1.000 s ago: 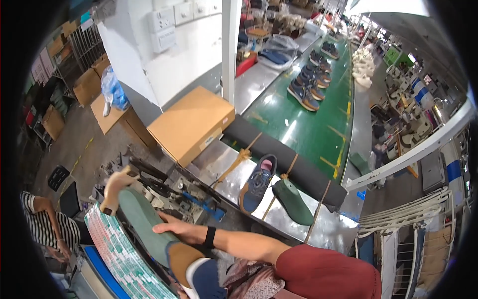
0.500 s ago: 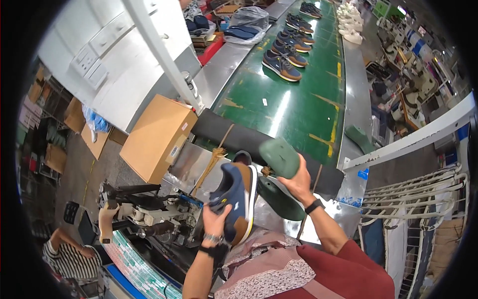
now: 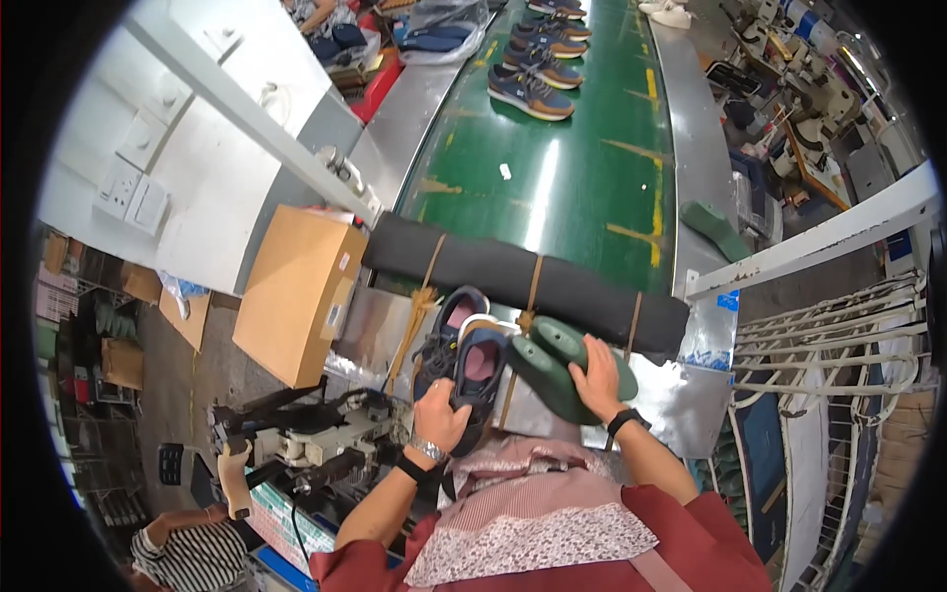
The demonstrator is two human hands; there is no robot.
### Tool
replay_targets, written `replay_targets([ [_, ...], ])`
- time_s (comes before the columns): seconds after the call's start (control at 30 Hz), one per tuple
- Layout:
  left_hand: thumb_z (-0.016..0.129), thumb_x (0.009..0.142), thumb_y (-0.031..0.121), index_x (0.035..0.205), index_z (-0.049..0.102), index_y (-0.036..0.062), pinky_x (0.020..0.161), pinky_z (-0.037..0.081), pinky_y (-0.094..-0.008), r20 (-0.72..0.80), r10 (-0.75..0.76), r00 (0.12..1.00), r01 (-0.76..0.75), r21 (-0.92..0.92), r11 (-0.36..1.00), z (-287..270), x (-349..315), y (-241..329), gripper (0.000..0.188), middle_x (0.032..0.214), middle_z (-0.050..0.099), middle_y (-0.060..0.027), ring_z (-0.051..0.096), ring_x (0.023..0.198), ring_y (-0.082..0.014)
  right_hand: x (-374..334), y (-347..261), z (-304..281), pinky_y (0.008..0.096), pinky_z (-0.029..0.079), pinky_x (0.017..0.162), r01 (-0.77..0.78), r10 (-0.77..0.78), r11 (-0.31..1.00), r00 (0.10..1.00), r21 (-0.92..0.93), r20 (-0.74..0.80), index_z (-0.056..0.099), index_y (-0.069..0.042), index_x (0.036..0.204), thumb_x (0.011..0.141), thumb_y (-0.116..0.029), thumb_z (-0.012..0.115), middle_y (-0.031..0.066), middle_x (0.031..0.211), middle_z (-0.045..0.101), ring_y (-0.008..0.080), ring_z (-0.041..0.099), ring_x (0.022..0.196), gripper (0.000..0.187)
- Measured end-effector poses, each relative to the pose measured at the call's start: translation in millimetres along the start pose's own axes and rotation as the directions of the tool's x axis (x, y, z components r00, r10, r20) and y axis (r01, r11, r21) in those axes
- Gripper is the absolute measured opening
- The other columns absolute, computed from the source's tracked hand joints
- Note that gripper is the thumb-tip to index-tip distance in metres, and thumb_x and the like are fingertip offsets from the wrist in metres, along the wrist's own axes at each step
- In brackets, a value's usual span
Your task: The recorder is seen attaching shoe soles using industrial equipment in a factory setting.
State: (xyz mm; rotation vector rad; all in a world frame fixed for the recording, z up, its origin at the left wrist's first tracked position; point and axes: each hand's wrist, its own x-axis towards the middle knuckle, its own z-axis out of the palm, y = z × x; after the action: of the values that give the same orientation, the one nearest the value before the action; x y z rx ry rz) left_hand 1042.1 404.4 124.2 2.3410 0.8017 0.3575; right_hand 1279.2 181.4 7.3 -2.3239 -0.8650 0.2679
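Observation:
My left hand (image 3: 441, 416) is closed on a navy sneaker (image 3: 481, 357) with a pink insole showing inside. A second navy sneaker (image 3: 449, 321) lies against it on the far left side; both openings face up. To the right, my right hand (image 3: 598, 380) grips a green shoe last (image 3: 562, 340) with a hole in its top. Next to that one, on its left, lies another green shoe last (image 3: 538, 369). Both lasts rest on the metal table end (image 3: 666, 390), close beside the sneakers.
A black padded roll (image 3: 473, 261) tied with cord lies across the near end of the green conveyor (image 3: 493, 197). Finished sneakers (image 3: 530, 94) stand in a row farther up. A cardboard box (image 3: 296, 291) is left, a sewing machine (image 3: 326, 439) near left, a white rack (image 3: 829, 345) right.
My right hand has lowered the raised green last beside the other one. The sneaker in my left hand has come down from its side to upright, next to its mate.

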Motion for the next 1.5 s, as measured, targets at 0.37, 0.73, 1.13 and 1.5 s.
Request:
replay_targets([
  [0.37,0.073,0.073,0.028,0.101,0.074,0.0048,0.091,0.053,-0.05,0.188,0.399,0.898,-0.427,0.142,0.893,5.7,80.1,-51.0,0.036,0.12,0.063,-0.0239,0.059,0.118,-0.0404,-1.4,-46.2,16.3,0.0492,0.031,0.12,-0.149,0.147,0.987,0.989,-0.065,-0.035,0.045,0.0,0.147,0.087,-0.021,0.07,0.0244,0.147,0.049,0.0416,0.043,0.14,0.068],
  [0.73,0.067,0.078,0.029,0.106,0.07,0.0033,0.085,0.054,-0.0541,0.562,0.217,0.798,-0.254,-0.014,0.967,7.4,108.7,-94.0,0.038,0.093,0.072,-0.0242,0.068,0.091,-0.0441,11.3,-87.8,-4.2,0.0484,0.04,0.112,-0.126,0.143,0.963,0.988,-0.239,0.055,0.035,0.005,0.149,0.064,-0.045,0.09,0.0238,0.139,0.054,0.0403,0.05,0.132,0.113],
  [1.13,0.07,0.079,0.034,0.098,0.063,0.0015,0.08,0.054,-0.0562,0.551,0.174,0.817,-0.236,0.044,0.971,-21.0,141.4,-75.6,0.039,0.087,0.069,-0.03,0.067,0.085,-0.0502,17.4,-91.8,-4.2,0.0479,0.047,0.1,0.026,0.009,0.968,0.99,-0.251,0.14,0.055,-0.007,0.129,0.061,-0.032,0.094,0.0143,0.119,0.059,0.0365,0.056,0.119,0.082],
  [1.5,0.061,0.089,0.013,0.094,0.067,0.0006,0.039,0.049,-0.0303,0.231,-0.118,0.966,0.23,-0.555,0.799,-37.3,361.6,10.3,0.015,0.07,0.067,-0.0068,0.065,0.051,-0.0171,-48.0,-116.9,-6.3,0.0645,0.029,0.116,0.057,0.027,0.957,0.959,-0.284,0.281,0.047,-0.015,0.146,0.067,-0.016,0.086,0.0106,0.151,0.046,0.0383,0.038,0.144,0.089],
])
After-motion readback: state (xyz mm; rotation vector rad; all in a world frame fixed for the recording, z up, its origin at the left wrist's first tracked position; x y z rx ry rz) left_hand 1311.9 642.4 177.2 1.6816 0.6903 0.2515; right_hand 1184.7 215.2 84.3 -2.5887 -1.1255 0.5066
